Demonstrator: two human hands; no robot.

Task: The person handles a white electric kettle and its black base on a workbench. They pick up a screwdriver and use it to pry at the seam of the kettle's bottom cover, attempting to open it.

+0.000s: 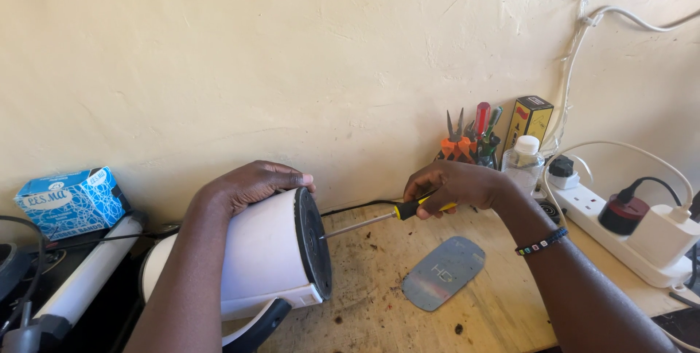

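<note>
A white electric kettle (pixel 255 254) lies on its side on the wooden workbench (pixel 379 280), its dark round base turned to the right so that the underside faces the tool. The left hand (pixel 255 181) curls over the top of the body, fingers wrapped round the rim of the base, which keeps the smooth plastic cylinder from rolling. The right hand (pixel 456 185) closes round the yellow and black handle of a screwdriver (pixel 372 220); its thin steel shaft runs level and its tip meets the kettle's base near the middle, in line with a fastener there, though the screw itself is too small to make out. The kettle's black handle points down toward the near edge of the bench.

Just right of the kettle, flat on the scuffed, stained wood, lies a grey oval metal plate (pixel 445 273). Beyond the plate, against the cream wall, stands a cluster of pliers and screwdrivers (pixel 470 138), a yellow and black box (pixel 530 119) and a small clear bottle (pixel 523 160). Farther right sits a white power strip (pixel 627 229) with plugs. Left of the kettle lie a white tube (pixel 91 273) and a blue carton (pixel 69 200).
</note>
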